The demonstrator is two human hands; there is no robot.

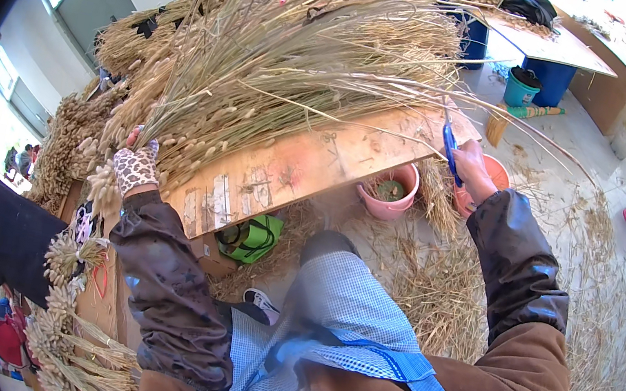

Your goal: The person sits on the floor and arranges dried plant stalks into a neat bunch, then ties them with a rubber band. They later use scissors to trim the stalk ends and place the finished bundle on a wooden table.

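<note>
My left hand (137,164), in a leopard-print glove with bare fingertips, grips a bunch of dried grass stems (200,74) near its lower end. The loose stems fan up and away from it. Fluffy bunny-tail seed heads (106,186) lie just below and beside the glove. In my right hand (473,167) are scissors with blue handles (450,147), held at the right end of the wooden board (316,174). Their blades point up towards the stem ends and are too thin and blurred to tell whether they are apart. A large heap of dried grass (322,66) covers the board's far side.
Beneath the board's edge stand a pink bucket (389,205), an orange-red bucket (494,171) and a green bag (257,239). Straw litter (439,297) covers the floor. Tied bunches (92,363) lie at lower left, near a dark-clothed person (8,237). A broom (497,127) lies farther right.
</note>
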